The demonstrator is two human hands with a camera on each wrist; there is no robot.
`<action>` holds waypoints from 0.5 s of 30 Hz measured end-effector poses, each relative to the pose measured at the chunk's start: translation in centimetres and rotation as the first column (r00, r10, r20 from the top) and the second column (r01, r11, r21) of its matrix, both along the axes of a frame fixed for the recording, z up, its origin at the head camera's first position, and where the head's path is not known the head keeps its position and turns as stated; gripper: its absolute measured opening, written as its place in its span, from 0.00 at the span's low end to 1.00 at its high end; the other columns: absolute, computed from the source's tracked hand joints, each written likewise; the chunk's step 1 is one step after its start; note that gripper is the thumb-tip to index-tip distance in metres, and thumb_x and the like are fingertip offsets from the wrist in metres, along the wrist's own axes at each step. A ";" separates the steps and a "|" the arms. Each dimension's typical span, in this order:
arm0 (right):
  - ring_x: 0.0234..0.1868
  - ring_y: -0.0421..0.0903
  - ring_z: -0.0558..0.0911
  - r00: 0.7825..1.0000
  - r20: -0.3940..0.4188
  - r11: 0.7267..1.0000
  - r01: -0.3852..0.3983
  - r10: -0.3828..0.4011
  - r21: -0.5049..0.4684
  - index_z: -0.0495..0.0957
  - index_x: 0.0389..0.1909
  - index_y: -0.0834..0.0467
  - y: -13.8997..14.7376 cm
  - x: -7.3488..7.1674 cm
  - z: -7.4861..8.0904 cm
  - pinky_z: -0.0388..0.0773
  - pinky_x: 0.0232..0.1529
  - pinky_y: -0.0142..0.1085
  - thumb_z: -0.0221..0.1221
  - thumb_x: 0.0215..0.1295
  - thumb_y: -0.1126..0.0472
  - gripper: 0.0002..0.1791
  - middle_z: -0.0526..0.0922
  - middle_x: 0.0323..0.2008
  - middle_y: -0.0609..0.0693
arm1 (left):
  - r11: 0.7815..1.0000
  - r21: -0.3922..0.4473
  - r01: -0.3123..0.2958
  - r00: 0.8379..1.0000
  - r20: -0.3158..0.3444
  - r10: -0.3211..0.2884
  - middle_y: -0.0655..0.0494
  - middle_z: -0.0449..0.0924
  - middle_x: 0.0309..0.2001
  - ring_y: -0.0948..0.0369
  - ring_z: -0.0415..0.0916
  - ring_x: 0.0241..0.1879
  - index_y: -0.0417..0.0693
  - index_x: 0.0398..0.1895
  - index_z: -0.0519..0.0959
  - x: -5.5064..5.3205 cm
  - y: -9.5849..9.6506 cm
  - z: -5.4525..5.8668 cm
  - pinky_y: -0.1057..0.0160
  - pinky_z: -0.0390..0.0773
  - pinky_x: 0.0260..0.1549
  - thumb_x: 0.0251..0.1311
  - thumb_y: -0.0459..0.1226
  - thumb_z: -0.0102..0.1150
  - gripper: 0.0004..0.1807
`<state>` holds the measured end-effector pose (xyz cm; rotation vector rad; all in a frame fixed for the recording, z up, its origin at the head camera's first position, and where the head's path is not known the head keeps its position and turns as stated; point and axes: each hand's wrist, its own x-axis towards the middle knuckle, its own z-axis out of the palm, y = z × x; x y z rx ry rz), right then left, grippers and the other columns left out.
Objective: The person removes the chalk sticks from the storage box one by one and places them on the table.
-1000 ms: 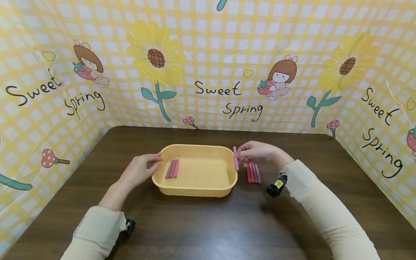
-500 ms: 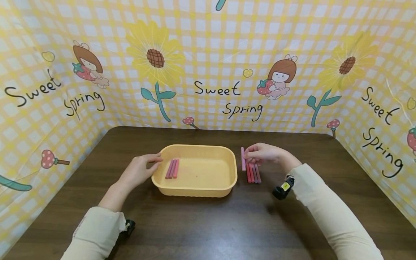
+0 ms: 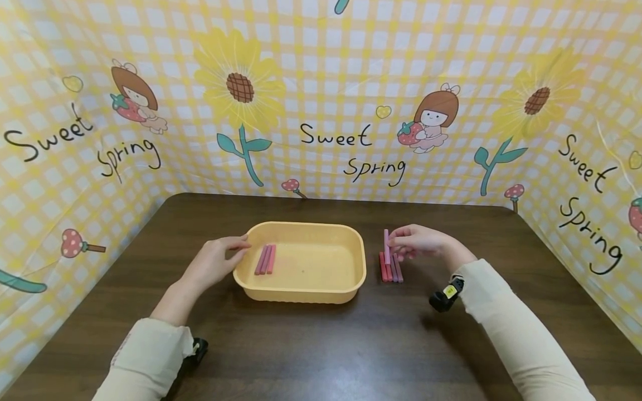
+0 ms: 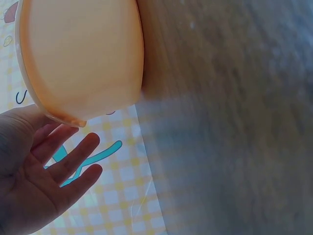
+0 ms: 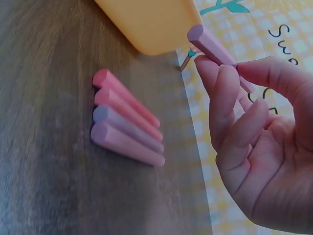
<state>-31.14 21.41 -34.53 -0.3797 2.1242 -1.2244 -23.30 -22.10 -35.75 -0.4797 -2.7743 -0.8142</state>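
Note:
A pale yellow plastic basin (image 3: 301, 297) stands on the table, with three pink and purple chalk-like sticks (image 3: 264, 260) side by side at its left end. My left hand (image 3: 215, 262) holds the basin's left rim by thumb and forefinger; the other fingers (image 4: 80, 183) spread loosely beside it. Right of the basin, my right hand (image 3: 418, 240) pinches a light purple chalk-like stick (image 5: 215, 45) between thumb and fingertips. It points steeply and overlaps a row of several red, pink and purple sticks (image 5: 128, 122) on the table in the head view.
The dark wooden table (image 3: 321, 356) runs back to a yellow checked cloth (image 3: 321, 67) with sunflower prints, which also hangs at both sides. Black wrist cameras (image 3: 446, 295) sit on both cuffs.
My right hand has carried the light purple stick rightward, from the basin's right rim to over the row of sticks. The left hand stays at the basin's left rim.

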 end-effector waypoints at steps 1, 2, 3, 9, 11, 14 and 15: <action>0.25 0.35 0.78 1.000 0.002 1.000 0.006 -0.006 -0.002 0.70 0.45 0.64 0.2 0.0 -0.1 0.70 0.24 0.25 0.50 0.68 0.59 0.13 0.81 0.26 0.42 | 1.000 0.000 0.000 1.000 0.002 0.000 0.37 0.77 0.54 0.42 0.74 0.55 0.35 0.44 0.81 0.0 0.0 0.0 0.44 0.72 0.54 0.60 0.30 0.56 0.11; 0.25 0.35 0.78 1.000 0.003 1.000 0.008 -0.008 -0.005 0.69 0.46 0.65 0.4 0.0 -0.2 0.70 0.24 0.25 0.50 0.68 0.58 0.14 0.80 0.27 0.42 | 1.000 -0.001 -0.001 1.000 0.003 0.001 0.38 0.77 0.54 0.42 0.74 0.55 0.35 0.44 0.81 0.0 0.0 0.1 0.44 0.72 0.54 0.60 0.30 0.56 0.11; 0.25 0.35 0.78 1.000 0.005 1.000 0.012 -0.012 -0.007 0.69 0.47 0.65 0.6 0.0 -0.3 0.70 0.24 0.26 0.50 0.68 0.58 0.14 0.80 0.28 0.42 | 1.000 -0.002 -0.001 1.000 0.003 0.001 0.38 0.77 0.54 0.42 0.73 0.55 0.35 0.44 0.81 0.0 0.0 0.1 0.44 0.72 0.54 0.59 0.30 0.56 0.11; 0.26 0.35 0.78 0.999 0.008 0.999 0.041 -0.041 0.001 0.67 0.48 0.66 1.8 0.2 -0.6 0.69 0.24 0.25 0.49 0.68 0.57 0.16 0.81 0.32 0.44 | 1.000 -0.009 0.000 1.000 0.002 0.000 0.38 0.77 0.54 0.41 0.73 0.56 0.35 0.44 0.81 0.0 0.1 0.1 0.44 0.72 0.55 0.60 0.30 0.56 0.11; 0.27 0.35 0.79 0.999 0.012 0.999 0.050 -0.050 0.003 0.66 0.49 0.66 2.2 0.2 -0.8 0.69 0.24 0.25 0.49 0.69 0.57 0.16 0.81 0.32 0.44 | 1.000 -0.009 -0.001 1.000 0.004 0.001 0.38 0.77 0.54 0.41 0.73 0.56 0.35 0.44 0.81 0.0 0.1 0.2 0.44 0.72 0.55 0.60 0.30 0.56 0.12; 0.27 0.35 0.79 0.998 0.023 0.998 0.058 -0.058 0.004 0.66 0.50 0.65 2.8 0.2 -1.1 0.70 0.25 0.25 0.49 0.69 0.58 0.16 0.82 0.32 0.43 | 1.000 -0.010 -0.004 1.000 0.009 0.004 0.37 0.76 0.54 0.41 0.73 0.56 0.34 0.44 0.81 0.1 0.1 0.2 0.44 0.72 0.55 0.60 0.30 0.56 0.12; 0.27 0.35 0.79 0.998 0.026 0.998 0.065 -0.065 0.005 0.66 0.50 0.65 3.0 0.2 -1.3 0.70 0.25 0.25 0.49 0.69 0.58 0.16 0.82 0.32 0.42 | 1.000 -0.010 -0.004 1.000 0.011 0.004 0.37 0.76 0.54 0.41 0.73 0.56 0.34 0.44 0.81 0.1 0.2 0.2 0.44 0.72 0.55 0.60 0.30 0.55 0.12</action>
